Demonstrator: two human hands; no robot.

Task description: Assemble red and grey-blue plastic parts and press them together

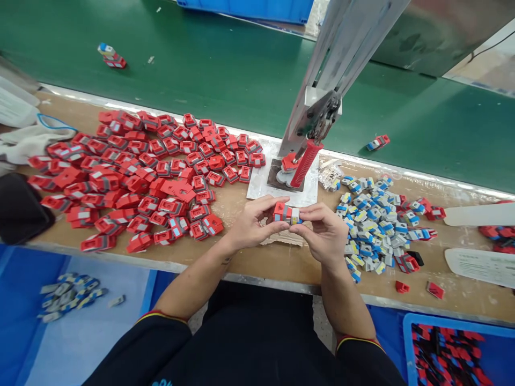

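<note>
My left hand (251,222) and my right hand (324,233) meet over the middle of the wooden bench (241,260). Together they pinch a small red plastic part with a blue and grey piece at its right end (286,213). The left fingers grip the red end, the right fingers the blue end. A big heap of red parts (148,171) lies to the left of my hands. A heap of small blue and grey pieces (374,222) lies to the right.
A hand press with a red handle (306,161) stands on a white plate just behind my hands. A green conveyor belt (225,69) runs behind the bench, carrying two assembled parts (111,56) (378,142). Blue bins sit below, one at right (450,351).
</note>
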